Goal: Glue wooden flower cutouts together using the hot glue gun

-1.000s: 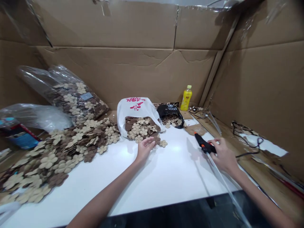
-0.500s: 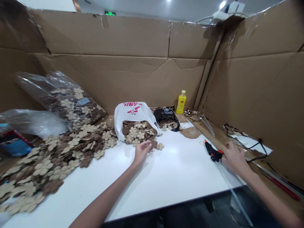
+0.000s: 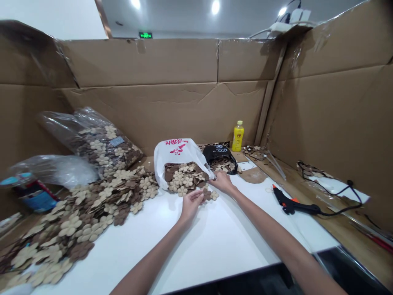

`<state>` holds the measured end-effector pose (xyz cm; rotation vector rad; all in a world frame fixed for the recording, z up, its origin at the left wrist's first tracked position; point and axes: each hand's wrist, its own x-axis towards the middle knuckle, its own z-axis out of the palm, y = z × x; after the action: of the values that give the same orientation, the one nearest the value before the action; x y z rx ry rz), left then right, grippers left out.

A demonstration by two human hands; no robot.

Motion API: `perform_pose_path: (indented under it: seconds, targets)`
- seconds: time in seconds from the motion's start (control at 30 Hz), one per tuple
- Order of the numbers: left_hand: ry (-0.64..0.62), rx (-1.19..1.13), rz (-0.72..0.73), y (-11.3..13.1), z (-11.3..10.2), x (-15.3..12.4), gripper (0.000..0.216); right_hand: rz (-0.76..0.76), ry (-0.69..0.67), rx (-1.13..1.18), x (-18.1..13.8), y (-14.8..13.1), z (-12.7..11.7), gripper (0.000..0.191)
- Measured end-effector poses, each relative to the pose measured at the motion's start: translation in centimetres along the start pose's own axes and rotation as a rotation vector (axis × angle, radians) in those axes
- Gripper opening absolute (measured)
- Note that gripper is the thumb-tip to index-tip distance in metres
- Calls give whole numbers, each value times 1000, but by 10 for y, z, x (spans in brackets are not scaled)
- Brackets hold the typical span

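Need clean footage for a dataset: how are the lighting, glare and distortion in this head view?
In the head view, the ceiling lights are blown out, the white table shows a soft sheen, and the cardboard walls curve from wide-angle distortion; the left hand and right hand look fairly sharp.

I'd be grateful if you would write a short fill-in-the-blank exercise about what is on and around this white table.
1. The right hand is at the corner of the ____ plastic bag.
2. That bag holds tan and ____ flower-shaped cutouts.
3. The hot glue gun lies to the ____ of both hands.
4. The upright drink bottle beyond the black plastic bag is ____.

Missing words, in order: white; brown; right; yellow.
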<state>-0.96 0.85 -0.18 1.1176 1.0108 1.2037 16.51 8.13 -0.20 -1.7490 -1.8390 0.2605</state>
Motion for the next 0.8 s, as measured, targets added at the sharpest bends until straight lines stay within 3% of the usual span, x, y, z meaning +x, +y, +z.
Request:
perform_pose_path:
  seconds: [0.2, 0.37, 0.57, 0.8]
  targets:
    - [2, 6, -10, -2, 0, 2, 31, -49, 23, 276, 3, 11, 6, 14]
    - [3, 4, -15, -2, 1, 3, 32, 83, 65, 522, -4, 33, 2, 13]
    - [-12, 19, -4, -3, 0, 4, 32, 132, 34, 729, -13, 44, -12, 18]
    - [5, 8, 6, -4, 0, 5, 32, 86, -90, 743, -30, 36, -26, 11]
